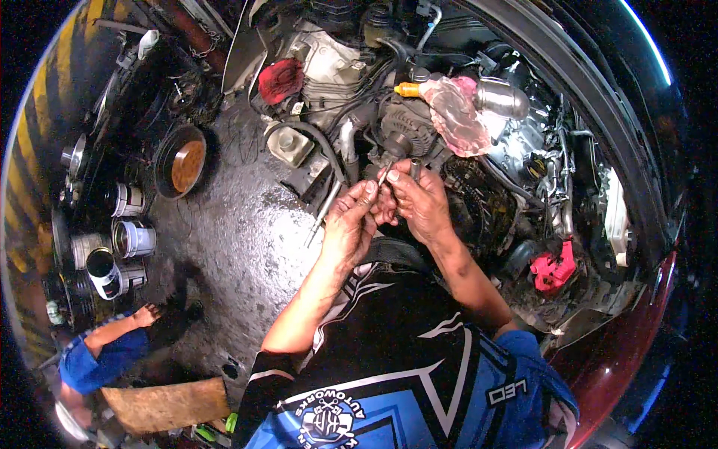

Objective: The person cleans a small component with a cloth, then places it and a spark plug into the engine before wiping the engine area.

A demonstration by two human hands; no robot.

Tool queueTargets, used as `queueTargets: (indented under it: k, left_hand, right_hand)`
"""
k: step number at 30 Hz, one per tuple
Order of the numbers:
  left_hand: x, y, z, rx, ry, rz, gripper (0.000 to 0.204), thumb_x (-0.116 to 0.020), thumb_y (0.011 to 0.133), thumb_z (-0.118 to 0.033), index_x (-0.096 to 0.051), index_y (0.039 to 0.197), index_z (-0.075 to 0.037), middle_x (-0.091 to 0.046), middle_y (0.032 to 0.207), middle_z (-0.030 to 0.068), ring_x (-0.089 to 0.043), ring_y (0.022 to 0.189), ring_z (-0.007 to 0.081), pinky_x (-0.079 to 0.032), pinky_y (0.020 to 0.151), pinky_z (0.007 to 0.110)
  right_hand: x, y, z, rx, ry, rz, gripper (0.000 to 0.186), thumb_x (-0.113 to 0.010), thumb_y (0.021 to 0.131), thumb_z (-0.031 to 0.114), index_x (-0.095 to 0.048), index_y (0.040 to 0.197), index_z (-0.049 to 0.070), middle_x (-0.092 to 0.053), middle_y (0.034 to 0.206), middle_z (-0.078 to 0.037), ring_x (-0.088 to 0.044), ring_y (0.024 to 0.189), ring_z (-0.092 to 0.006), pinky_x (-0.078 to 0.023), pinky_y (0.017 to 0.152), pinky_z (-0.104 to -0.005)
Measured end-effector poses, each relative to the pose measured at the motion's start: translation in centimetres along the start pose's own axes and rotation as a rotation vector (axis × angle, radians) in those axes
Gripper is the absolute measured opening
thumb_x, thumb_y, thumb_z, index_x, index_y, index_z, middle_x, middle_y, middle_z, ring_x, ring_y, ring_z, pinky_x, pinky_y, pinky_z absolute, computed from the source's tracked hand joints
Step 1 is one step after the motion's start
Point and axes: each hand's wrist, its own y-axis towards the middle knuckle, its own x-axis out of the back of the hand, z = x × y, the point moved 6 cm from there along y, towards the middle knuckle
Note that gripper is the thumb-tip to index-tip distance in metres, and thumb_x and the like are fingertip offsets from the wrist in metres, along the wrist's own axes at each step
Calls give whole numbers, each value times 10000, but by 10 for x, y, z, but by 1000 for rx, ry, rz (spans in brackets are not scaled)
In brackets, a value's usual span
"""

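My left hand (pixel 351 221) and my right hand (pixel 425 206) are close together in the middle, both closed with the fingertips pinched. A thin, light metal piece (pixel 384 176) sticks up between their fingertips; its exact kind is too small to tell. Out of my right hand's curled fingers rises a short dark cylinder (pixel 416 169). Just beyond the hands is an alternator (pixel 407 123) in the engine bay. Beside my left hand slants a metal rod (pixel 323 213); whether the hand touches it I cannot tell.
A stained pink rag (pixel 456 116) lies by a silver canister (pixel 501 99) on the engine. A red cloth (pixel 281 81) lies farther left, and a red cover (pixel 552 266) at right. Left on the wet floor stand a brown-liquid basin (pixel 179 162) and several cans (pixel 134 239). Another person's arm (pixel 120 333) reaches in lower left.
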Motion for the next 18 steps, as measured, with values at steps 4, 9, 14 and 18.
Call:
queueTargets:
  k: [4,9,14,18]
  left_hand:
    - [1,3,8,50,-50,-34,237,-513,973,-246,-601,992,-27,-643,835,52,-612,743,148,-515,700,305]
    - [0,6,11,37,-117,-13,235,-510,976,-248,-600,1017,-35,-649,845,40,-620,768,141,-510,726,303]
    - [6,8,14,8,-104,-64,212,-525,969,-219,-599,1024,-28,-652,856,52,-619,766,143,-508,725,295]
    - [7,6,3,-112,163,-71,189,-564,951,-181,-610,1004,-6,-655,847,63,-615,745,137,-503,714,268]
  right_hand:
    - [2,-2,-1,14,50,-44,138,-567,920,159,-651,890,54,-628,797,28,-562,719,-67,-460,666,-217]
    - [6,-2,-4,22,92,-17,131,-563,920,151,-644,876,58,-623,790,27,-550,717,-63,-454,673,-212]
    - [4,-3,-4,0,106,-31,114,-569,912,142,-637,883,55,-619,791,24,-544,714,-66,-452,666,-217]
    - [7,-2,-7,-1,101,-11,93,-581,901,129,-632,900,51,-622,808,15,-553,727,-74,-460,672,-230]
